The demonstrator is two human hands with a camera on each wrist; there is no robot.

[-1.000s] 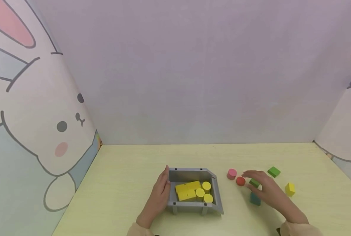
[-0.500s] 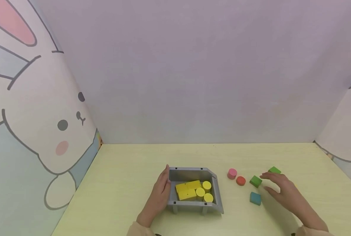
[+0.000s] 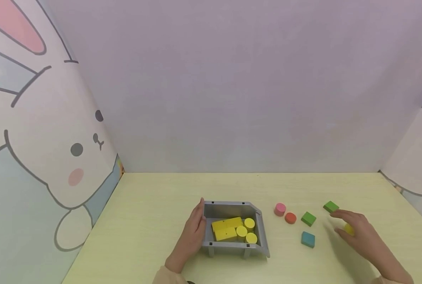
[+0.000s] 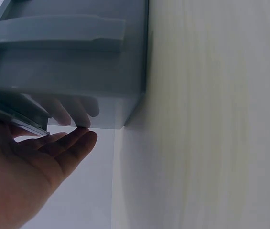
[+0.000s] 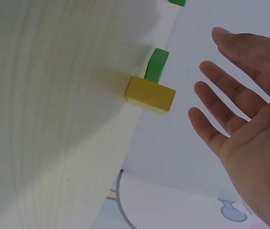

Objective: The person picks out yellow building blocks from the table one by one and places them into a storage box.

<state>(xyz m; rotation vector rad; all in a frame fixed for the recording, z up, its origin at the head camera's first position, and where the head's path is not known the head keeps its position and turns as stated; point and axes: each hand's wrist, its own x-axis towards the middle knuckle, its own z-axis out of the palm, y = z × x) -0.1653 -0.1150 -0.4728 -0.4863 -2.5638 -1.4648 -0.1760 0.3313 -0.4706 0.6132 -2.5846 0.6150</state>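
Note:
My left hand (image 3: 193, 228) holds the left end of a grey plastic storage bin (image 3: 228, 245). In the left wrist view, its fingers (image 4: 80, 150) lie under the rim, with fingertips at the end wall of the bin (image 4: 63, 62). Several yellow blocks, flat-sided and cylindrical, lie inside the bin. My right hand (image 3: 361, 234) hovers over the right side of the table, fingers spread and holding nothing. Partly hidden beneath it is a yellow block (image 3: 349, 229), seen fully in the right wrist view as a yellow block (image 5: 150, 94) apart from the fingers. A green block (image 3: 331, 206) lies just beyond the fingertips.
Between bin and right hand lie a pink cylinder (image 3: 280, 209), a red disc (image 3: 290, 218), another green block (image 3: 308, 219) and a blue block (image 3: 308, 239). The pale wooden table (image 3: 154, 197) meets a plain back wall (image 3: 246, 118) and bunny-printed side walls.
My right hand has moved rightward, past the red disc, green block and blue block, to above the yellow block. The left hand and bin stay in place.

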